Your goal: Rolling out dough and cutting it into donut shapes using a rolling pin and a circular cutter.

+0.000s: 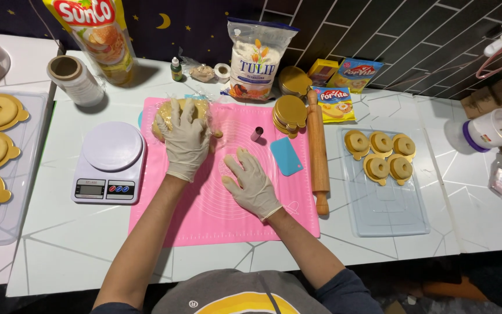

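- Two gloved hands work over a pink silicone mat (204,215) on a white desk (71,244).
- The left hand (186,142) lies spread on a wrapped lump of dough (161,119), fingers wide over its top.
- The right hand (252,183) presses flat, fingers open, on a small piece of dough mostly hidden beneath it, just beside the left hand.
- Left of the left hand stands a white kitchen scale (110,163).
- Right of the right hand lie a blue scraper (286,156) and a wooden rolling pin (318,154).
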